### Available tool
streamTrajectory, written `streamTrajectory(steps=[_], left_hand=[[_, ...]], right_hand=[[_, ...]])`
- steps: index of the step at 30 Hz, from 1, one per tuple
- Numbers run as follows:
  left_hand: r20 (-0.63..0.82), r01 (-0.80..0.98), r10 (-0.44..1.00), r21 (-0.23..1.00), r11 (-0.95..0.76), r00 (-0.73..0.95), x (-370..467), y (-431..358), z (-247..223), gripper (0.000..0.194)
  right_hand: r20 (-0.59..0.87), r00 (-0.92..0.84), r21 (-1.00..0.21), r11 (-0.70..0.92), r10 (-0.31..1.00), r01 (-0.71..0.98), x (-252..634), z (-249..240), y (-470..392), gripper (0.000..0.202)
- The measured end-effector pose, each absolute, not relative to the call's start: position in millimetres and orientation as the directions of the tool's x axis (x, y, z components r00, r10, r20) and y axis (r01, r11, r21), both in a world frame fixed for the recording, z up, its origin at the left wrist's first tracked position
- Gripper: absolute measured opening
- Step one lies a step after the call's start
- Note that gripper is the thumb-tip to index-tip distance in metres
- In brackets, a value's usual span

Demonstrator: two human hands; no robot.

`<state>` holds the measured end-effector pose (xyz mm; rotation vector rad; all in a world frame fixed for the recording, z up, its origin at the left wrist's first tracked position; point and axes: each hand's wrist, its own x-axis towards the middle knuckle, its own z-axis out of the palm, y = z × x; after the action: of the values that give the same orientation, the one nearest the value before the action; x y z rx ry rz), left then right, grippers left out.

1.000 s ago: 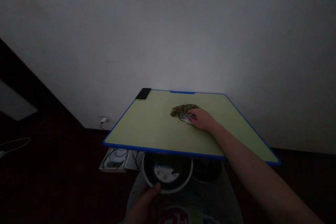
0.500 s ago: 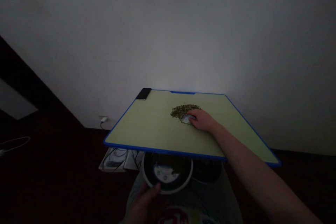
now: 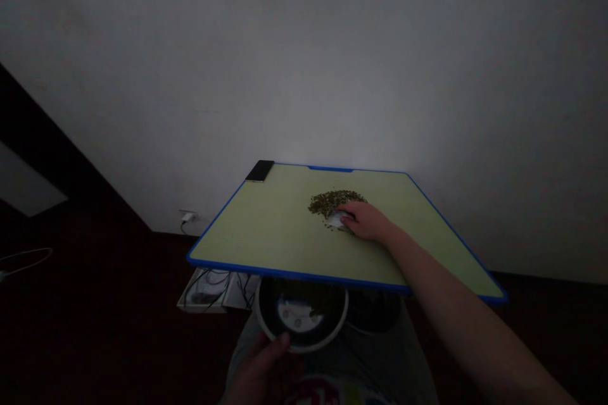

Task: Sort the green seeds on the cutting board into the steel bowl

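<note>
On the pale yellow-green tabletop (image 3: 266,228) lies a spread of small greenish-brown grains (image 3: 327,200). My right hand (image 3: 363,220) is closed on a small whitish, see-through piece (image 3: 336,218) at the near side of the grains; dim light hides its exact kind. Below the table's front edge, my left hand (image 3: 266,361) grips the near rim of a round bowl (image 3: 304,349), thumb over the rim and fingers underneath. Dark greenish matter (image 3: 316,300) lies inside the bowl, whose far part is hidden under the table.
A black phone (image 3: 260,171) rests at the table's far left corner. Under the table stand white boxes with cables (image 3: 209,288) and a second dark round container (image 3: 375,311) on the right. A charger (image 3: 188,217) is plugged into the wall behind.
My right hand has drawn the whitish piece very slightly towards me, with a few grains beside it. My left hand and the bowl look almost unmoved.
</note>
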<state>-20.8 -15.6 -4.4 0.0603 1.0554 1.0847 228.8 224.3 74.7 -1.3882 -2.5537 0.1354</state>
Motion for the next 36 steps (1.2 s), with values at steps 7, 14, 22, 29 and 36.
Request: streamTrajectory(steps=[7,14,22,29,36], left_hand=[[-0.655,-0.689,0.753,0.515,0.51,0.068,-21,-16,-2,0.061],[-0.67,-0.684,0.739,0.505,0.526,0.074,-18,-15,0,0.052],[-0.671,-0.701,0.739,0.497,0.512,0.064,-17,-15,6,0.046],[-0.668,-0.689,0.741,0.508,0.516,0.062,-16,-15,8,0.05],[-0.66,-0.697,0.749,0.511,0.503,0.056,-15,-16,9,0.046]], right_hand=[[0.081,-0.374,-0.1,0.381,0.924,0.919,246,85,216,0.036],[0.036,-0.196,-0.058,0.197,0.98,0.979,254,88,192,0.026],[0.012,-0.171,-0.047,0.171,0.985,0.984,234,86,182,0.029],[-0.007,-0.218,-0.022,0.218,0.976,0.976,215,90,189,0.03],[-0.041,-0.233,-0.018,0.233,0.972,0.972,207,93,193,0.03]])
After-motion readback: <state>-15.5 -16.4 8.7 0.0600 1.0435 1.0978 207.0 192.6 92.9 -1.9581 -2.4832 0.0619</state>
